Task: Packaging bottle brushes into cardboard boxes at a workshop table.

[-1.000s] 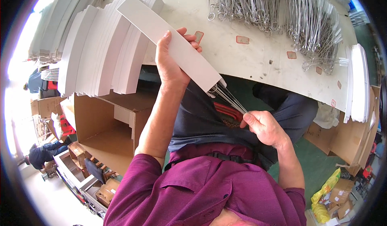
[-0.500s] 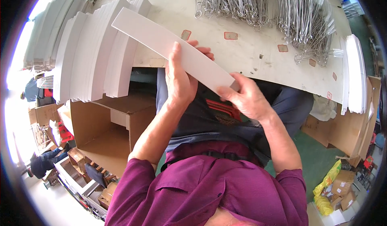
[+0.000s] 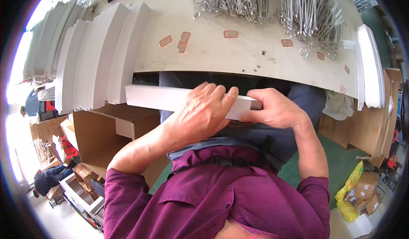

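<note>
A long, narrow white box (image 3: 154, 97) lies nearly level across my lap, just in front of the table edge. My left hand (image 3: 206, 107) is wrapped over its middle from above, fingers curled around the far side. At the box's right end, my right hand (image 3: 277, 107) pinches the end between thumb and fingers, where a flap edge seems to stand out. Whether anything is inside the box cannot be seen. To the left stands a row of similar white boxes (image 3: 102, 58), packed side by side on the table.
Bundles of metal rods with looped ends (image 3: 238, 2) lie on the table (image 3: 204, 60) at the far side. Flat white pieces (image 3: 371, 68) stand at the right edge. An open cardboard carton (image 3: 100, 139) sits below at left, and another carton (image 3: 362, 124) at right.
The white box has come down toward my lap and turned from a slant to nearly level. My left hand has rolled over, from cradling it underneath to gripping it from above.
</note>
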